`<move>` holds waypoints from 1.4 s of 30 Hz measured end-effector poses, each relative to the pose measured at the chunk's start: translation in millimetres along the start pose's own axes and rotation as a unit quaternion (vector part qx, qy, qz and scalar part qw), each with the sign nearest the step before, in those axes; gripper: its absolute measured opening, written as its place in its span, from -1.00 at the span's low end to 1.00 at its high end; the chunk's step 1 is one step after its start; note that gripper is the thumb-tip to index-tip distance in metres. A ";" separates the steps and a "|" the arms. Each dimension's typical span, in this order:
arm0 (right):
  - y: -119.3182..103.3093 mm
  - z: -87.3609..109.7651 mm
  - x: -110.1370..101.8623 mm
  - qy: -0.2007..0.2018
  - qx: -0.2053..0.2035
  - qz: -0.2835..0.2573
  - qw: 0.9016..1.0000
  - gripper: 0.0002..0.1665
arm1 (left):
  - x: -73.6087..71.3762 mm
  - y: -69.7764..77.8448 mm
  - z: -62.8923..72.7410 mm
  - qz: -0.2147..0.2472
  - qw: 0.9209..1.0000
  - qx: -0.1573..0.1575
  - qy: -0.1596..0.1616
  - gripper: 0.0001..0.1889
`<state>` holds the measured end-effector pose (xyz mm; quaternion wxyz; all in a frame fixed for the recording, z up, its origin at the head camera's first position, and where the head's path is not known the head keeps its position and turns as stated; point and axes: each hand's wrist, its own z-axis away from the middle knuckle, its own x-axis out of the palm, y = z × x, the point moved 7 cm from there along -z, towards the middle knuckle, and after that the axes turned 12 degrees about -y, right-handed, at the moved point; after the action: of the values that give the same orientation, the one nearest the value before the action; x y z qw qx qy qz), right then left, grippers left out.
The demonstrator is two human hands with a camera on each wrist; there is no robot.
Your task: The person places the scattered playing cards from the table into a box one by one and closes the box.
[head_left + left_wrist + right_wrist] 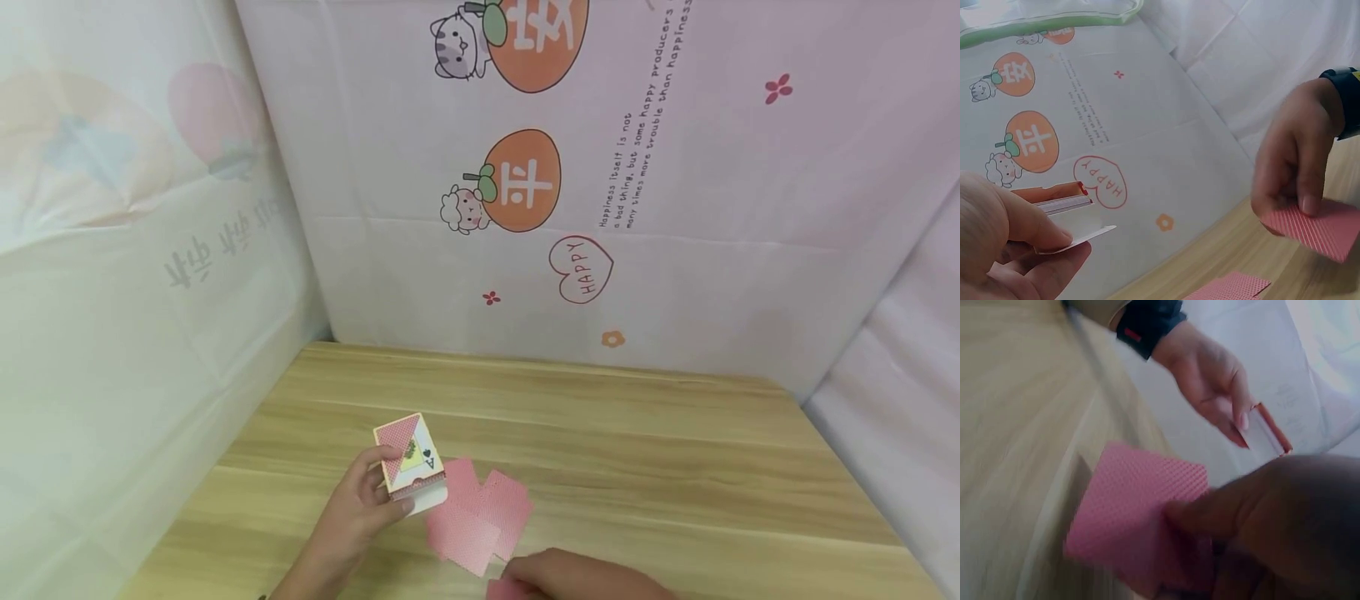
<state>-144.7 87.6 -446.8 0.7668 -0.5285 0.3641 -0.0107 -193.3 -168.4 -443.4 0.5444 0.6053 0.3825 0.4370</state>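
Cards (463,529), pink-backed: overlapping on surface (645,467), between left hand (360,504) and right hand (581,577), seemingly nearer the right. Left: grips box (410,457), flap (431,497) extended at near end. Right: pinches further cards (1325,228), number unclear. Hands apart.

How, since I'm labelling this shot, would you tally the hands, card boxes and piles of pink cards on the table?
Hands: 2 (left hand, right hand)
Card box: 1
Pink card pile: 1 (its cards overlap)
Total: 4
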 end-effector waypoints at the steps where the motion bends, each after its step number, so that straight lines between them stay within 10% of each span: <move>1: -3.7 -5.4 0.1 -0.016 -0.014 -0.001 1.000 -0.82 | 0.2 -0.3 -0.3 -0.001 1.000 0.001 -0.002 -0.31; 14: -19.8 -57.8 -16.0 -0.027 -0.053 -0.209 0.976 -0.73 | 4.5 0.4 -3.0 -0.008 1.000 0.003 -0.025 -0.28; 32: -22.7 -72.4 -11.1 0.002 -0.056 -0.308 0.950 -0.31 | 2.0 1.6 -7.3 0.000 1.000 0.010 -0.020 -0.27; 42: -30.0 -75.2 -29.3 0.190 -0.023 -0.108 0.976 -0.46 | 7.0 -2.1 -7.0 0.011 0.999 0.005 -0.036 -0.30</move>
<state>-198.0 25.8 -419.4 0.6659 -0.5703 0.4439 -0.1851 -197.6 -159.3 -444.5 0.5496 0.6278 0.3580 0.4191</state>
